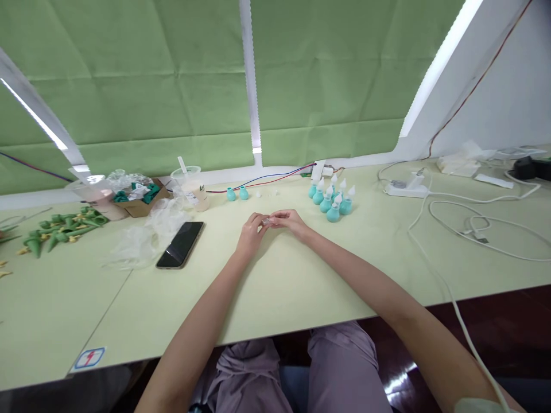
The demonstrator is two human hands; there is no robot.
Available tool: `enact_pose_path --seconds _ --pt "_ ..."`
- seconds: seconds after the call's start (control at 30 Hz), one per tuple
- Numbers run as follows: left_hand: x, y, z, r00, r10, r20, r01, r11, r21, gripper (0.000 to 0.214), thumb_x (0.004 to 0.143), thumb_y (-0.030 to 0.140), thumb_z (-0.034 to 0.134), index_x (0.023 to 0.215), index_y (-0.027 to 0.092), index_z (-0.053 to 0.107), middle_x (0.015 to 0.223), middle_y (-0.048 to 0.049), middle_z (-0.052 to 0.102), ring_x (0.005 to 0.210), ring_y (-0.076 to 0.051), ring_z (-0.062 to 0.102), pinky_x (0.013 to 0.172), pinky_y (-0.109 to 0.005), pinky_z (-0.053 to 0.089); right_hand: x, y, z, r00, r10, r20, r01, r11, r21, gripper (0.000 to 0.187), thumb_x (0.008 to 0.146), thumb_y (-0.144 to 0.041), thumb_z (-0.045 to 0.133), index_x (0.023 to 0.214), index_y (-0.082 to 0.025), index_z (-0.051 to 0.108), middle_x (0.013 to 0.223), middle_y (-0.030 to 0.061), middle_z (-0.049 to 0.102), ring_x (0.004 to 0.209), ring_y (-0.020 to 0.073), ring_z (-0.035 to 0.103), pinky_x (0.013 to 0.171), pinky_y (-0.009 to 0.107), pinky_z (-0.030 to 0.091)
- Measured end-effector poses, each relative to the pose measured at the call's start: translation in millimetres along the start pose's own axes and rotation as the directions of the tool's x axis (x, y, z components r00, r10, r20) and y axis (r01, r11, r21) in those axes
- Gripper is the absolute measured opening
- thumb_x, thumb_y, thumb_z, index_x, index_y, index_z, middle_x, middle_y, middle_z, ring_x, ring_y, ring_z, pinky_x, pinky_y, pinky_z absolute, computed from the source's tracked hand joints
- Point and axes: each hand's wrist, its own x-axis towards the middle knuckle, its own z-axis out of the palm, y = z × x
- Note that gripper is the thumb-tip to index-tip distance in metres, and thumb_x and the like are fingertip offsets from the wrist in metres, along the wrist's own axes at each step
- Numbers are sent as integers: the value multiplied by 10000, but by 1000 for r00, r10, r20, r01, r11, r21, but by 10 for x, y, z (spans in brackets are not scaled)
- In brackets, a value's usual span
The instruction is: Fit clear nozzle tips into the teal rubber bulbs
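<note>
My left hand point(251, 234) and my right hand point(291, 220) meet over the middle of the table, fingertips pinched together. Between them is a small clear, shiny piece point(266, 221), too small to identify. Beyond my fingers stand two turquoise bulb-shaped pieces point(231, 194) with open tops, side by side. Tiny white or clear bits point(258, 195) lie to the right of these. A cluster of several turquoise bulbs with pointed white tips point(333, 213) stands upright to the right of my right hand.
On the left are a black phone point(181, 245), a clear plastic bag point(142, 238), drink cups point(191, 186), a cardboard box point(150, 203) and green pieces point(64, 226). A power strip point(408, 188) and white cables point(486, 229) lie on the right. Thin wires run along the back.
</note>
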Motion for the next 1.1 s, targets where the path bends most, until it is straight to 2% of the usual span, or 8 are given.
enact_pose_path --seconds 0.33,0.53,0.8,1.0,1.1 --pt "13 3 -18 999 3 -37 -2 1000 10 177 838 197 524 1007 183 575 909 -31 559 740 -96 550 703 -230 474 -11 8 1 997 -11 83 11 1000 8 359 651 -411 723 917 -182 649 946 56 659 853 187 634 757 345 525" --pt "2 -6 -20 1000 -5 -1 5 999 53 235 847 201 500 1078 190 539 923 -43 578 723 -106 560 693 -250 478 32 48 -2 999 -41 1 41 998 -57 367 602 -415 746 859 -162 678 836 40 673 660 121 604 725 296 511" --pt "3 -38 -20 1000 0 19 -2 993 116 242 844 235 505 1077 194 557 901 -44 593 713 -112 577 690 -255 476 61 78 10 998 -49 -34 45 992 -115 353 592 -430 736 812 -163 666 792 30 663 632 114 577 650 265 486" --pt "24 -85 -60 994 -102 -27 104 989 101 223 813 237 547 1022 188 607 915 -48 597 661 -104 571 655 -252 472 48 7 4 994 -96 49 106 948 -301 444 728 -439 631 1108 -227 545 972 39 645 681 122 612 542 209 448" --pt "42 -132 -90 986 -157 -56 159 987 29 179 798 239 560 961 190 616 896 -40 597 660 -105 571 663 -257 475 78 -79 -40 980 -197 -1 172 860 -480 332 765 -394 593 1058 -238 575 972 25 652 651 119 610 532 212 437"
